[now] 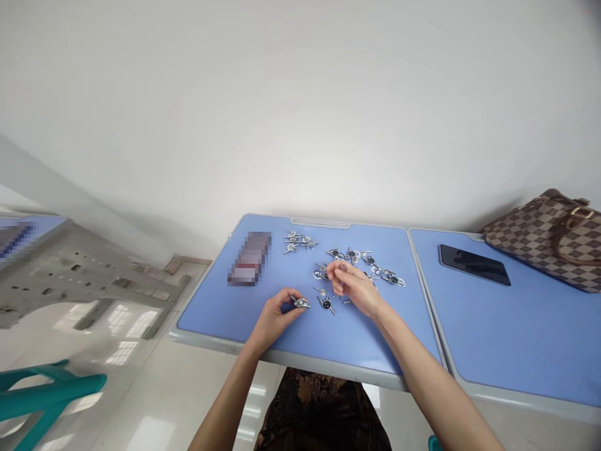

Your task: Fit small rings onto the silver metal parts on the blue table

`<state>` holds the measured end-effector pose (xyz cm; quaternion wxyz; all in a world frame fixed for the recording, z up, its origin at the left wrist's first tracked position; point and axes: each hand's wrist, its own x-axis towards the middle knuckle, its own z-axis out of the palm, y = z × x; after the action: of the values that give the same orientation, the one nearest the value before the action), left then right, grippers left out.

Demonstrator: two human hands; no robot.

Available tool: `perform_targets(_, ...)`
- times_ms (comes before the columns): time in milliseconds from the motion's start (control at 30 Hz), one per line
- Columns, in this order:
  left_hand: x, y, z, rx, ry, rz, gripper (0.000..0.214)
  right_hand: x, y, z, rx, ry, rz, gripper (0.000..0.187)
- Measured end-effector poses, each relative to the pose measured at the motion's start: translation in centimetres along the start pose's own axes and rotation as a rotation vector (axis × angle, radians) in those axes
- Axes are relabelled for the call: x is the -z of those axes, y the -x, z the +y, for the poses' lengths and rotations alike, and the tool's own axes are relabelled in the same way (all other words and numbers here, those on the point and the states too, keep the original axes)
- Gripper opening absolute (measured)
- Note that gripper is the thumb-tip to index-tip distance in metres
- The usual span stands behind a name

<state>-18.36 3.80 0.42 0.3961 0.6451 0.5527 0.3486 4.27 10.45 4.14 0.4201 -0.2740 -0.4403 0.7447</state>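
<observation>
Above the near part of the blue desk, my left hand [278, 316] pinches a small silver metal fitting [300, 302] between thumb and fingers. My right hand [352, 283] is raised a little to the right, its fingertips brought together; whatever they may hold is too small to make out. Between the hands lie a metal fitting with a round black centre [327, 304] and a small silver pin-like piece [321, 291]. Behind and partly hidden by my right hand spreads a group of black-and-silver fittings [370, 260]. A separate pile of silver fittings [295, 241] sits farther back.
On the left of the desk [277, 263] lies a blurred-out rectangular item [250, 258]. The adjoining right desk [507, 326] carries a black phone [474, 264] and a checked handbag [554, 241]. A white wall [300, 113] rises behind. A green stool [51, 391] stands lower left.
</observation>
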Motion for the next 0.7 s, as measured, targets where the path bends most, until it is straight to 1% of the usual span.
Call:
perform_targets(100,0.1,0.2,0.2,-0.069,-0.127,-0.018,0.012,-0.6,0.2,0.7,-0.061,0.08,-0.073,0.033)
perform_targets(167,0.0,0.2,0.3,-0.129,-0.167,-0.024,0.011,-0.8,0.3,0.9,-0.092,0.106,-0.094,0.038)
perform_targets(267,-0.2,0.1,0.4,-0.199,-0.214,-0.022,0.01,-0.8,0.4,0.9,-0.098,0.09,-0.091,0.038)
perform_targets(367,-0.4,0.0,0.3,-0.238,-0.258,-0.002,0.01,-0.6,0.4,0.9,-0.09,0.077,-0.083,0.038)
perform_targets(433,-0.5,0.1,0.3,-0.255,-0.283,0.009,0.013,-0.5,0.3,1.0,-0.086,0.07,-0.071,0.036)
perform_targets(533,-0.6,0.1,0.2,-0.271,-0.318,0.017,0.023,-0.6,0.3,1.2,-0.072,0.068,-0.047,0.034)
perform_targets(600,-0.6,0.2,0.1,-0.273,-0.334,0.016,0.028,-0.7,0.2,1.4,-0.038,0.089,-0.041,0.034)
perform_targets(700,-0.5,0.1,0.0,-0.275,-0.338,-0.005,0.024,-1.0,0.2,1.5,0.059,0.152,-0.017,0.03)
